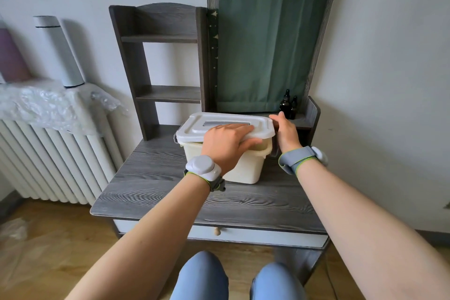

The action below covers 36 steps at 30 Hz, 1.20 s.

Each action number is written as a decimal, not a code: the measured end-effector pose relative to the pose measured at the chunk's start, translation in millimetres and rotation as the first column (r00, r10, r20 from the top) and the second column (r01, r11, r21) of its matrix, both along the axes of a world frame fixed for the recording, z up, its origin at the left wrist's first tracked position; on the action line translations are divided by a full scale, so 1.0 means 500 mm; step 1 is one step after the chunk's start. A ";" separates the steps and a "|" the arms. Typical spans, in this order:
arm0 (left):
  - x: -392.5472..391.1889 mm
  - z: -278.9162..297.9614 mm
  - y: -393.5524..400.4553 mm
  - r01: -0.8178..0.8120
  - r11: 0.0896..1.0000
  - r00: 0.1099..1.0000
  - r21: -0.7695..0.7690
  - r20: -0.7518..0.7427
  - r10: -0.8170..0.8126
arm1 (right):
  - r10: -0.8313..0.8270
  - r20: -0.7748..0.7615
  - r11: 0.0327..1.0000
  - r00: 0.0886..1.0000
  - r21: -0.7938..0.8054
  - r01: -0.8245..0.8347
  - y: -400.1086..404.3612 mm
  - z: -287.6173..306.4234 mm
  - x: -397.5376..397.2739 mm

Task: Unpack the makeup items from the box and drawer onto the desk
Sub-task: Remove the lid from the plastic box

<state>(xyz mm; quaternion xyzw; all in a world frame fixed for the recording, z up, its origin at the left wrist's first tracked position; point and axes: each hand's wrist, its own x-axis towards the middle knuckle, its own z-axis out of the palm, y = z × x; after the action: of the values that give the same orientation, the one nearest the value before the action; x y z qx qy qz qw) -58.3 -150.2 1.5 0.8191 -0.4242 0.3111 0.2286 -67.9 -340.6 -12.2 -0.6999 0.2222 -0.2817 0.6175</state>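
Note:
A cream plastic box (246,168) stands on the grey wooden desk (155,185) with its white lid (194,126) raised slightly at the front. My left hand (226,142) lies on top of the lid, fingers across it and thumb under its front edge. My right hand (286,130) is at the lid's right end, fingers against its corner. The white drawer (255,235) with a round wooden knob (216,231) sits closed under the desktop. The box's contents are hidden.
Two dark dropper bottles (288,105) stand on a small ledge behind the box. A shelf unit (165,66) and a green-curtained panel (265,41) rise at the desk's back. A radiator (48,161) is to the left. My knees (238,277) are below the desk.

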 end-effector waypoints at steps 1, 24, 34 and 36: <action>0.000 0.007 0.000 -0.008 1.000 1.000 0.001 0.014 0.008 | -0.004 -0.004 1.000 1.000 -0.014 0.004 0.000 -0.001 0.001; 0.094 0.147 0.255 -0.335 0.845 0.938 -0.417 -0.067 0.339 | -0.186 0.021 0.756 0.982 -0.636 0.157 0.162 0.073 0.007; 0.125 0.004 0.390 -0.567 0.585 0.813 -0.580 -0.507 0.285 | -0.057 0.007 0.698 0.998 -0.715 0.045 0.300 0.065 0.048; 0.122 -0.019 0.402 -0.605 0.579 0.778 -0.547 -0.563 0.280 | -0.027 -0.009 0.675 1.000 -0.738 0.011 0.323 0.058 0.051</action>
<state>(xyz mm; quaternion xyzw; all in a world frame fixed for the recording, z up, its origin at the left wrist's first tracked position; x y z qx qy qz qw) 2.7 50.8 -8.2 0.7946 0.0113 0.3139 0.5196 -42.4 -179.0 17.0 -0.8898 0.1030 -0.3471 0.2778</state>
